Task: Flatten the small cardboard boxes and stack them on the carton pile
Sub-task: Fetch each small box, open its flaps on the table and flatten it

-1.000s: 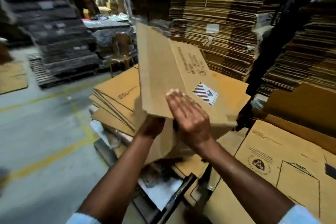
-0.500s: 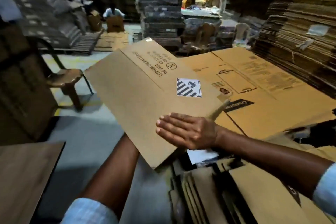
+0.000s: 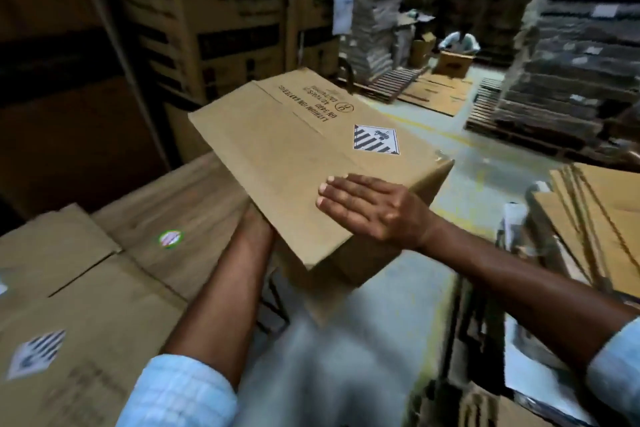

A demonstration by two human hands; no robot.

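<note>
Partly beneath the box (image 3: 294, 149), left hand (image 3: 258, 227) hides fingers, state unclear; right hand (image 3: 374, 208) apparently presses flat.

Dim indoor light, brightest on the pale floor (image 3: 485, 163) at right rear; deep shadow over the stacked cartons (image 3: 69, 80) at upper left; strong motion blur along the lower edge, smearing the left sleeve (image 3: 180, 388) and near boxes (image 3: 86, 315); wide-angle bending at the borders; central cardboard panel (image 3: 294, 163) comparatively sharp.

The left hand (image 3: 257, 230) is mostly hidden under the flattened box (image 3: 294, 156), so its grip cannot be read.
</note>
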